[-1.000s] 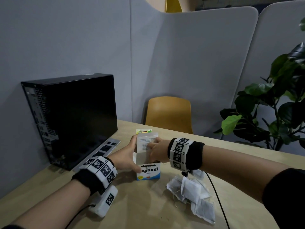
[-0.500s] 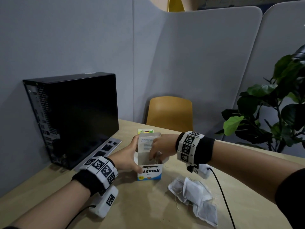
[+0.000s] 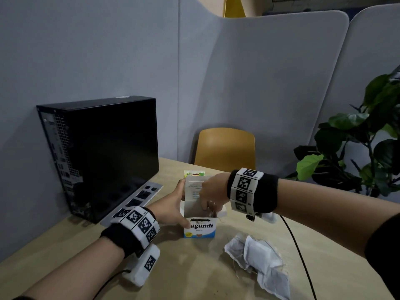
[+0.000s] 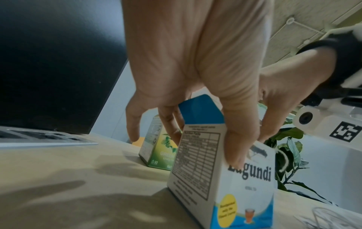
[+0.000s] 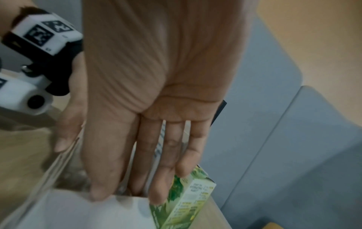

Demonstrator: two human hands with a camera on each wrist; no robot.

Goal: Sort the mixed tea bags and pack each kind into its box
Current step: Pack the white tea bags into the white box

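Observation:
A white and blue Lagundi box (image 3: 200,228) stands on the wooden table (image 3: 190,276) with its lid flap (image 3: 194,188) raised. My left hand (image 3: 173,210) grips its left side, thumb (image 4: 236,139) on the front and fingers behind. My right hand (image 3: 211,192) reaches down into the open top with straight fingers (image 5: 166,162); what lies under the fingertips is hidden. A pile of white tea bags (image 3: 257,259) lies right of the box. A green tea box (image 3: 194,173) stands just behind it, also visible in both wrist views (image 4: 160,152) (image 5: 188,201).
A black computer case (image 3: 104,152) stands at the left with a silver panel (image 3: 138,198) lying at its foot. A yellow chair (image 3: 225,148) and a leafy plant (image 3: 357,152) stand beyond the table's far edge. A black cable (image 3: 298,254) trails from my right wrist.
My right hand has dropped from the lid flap into the open top of the Lagundi box. The left hand keeps its hold on the box.

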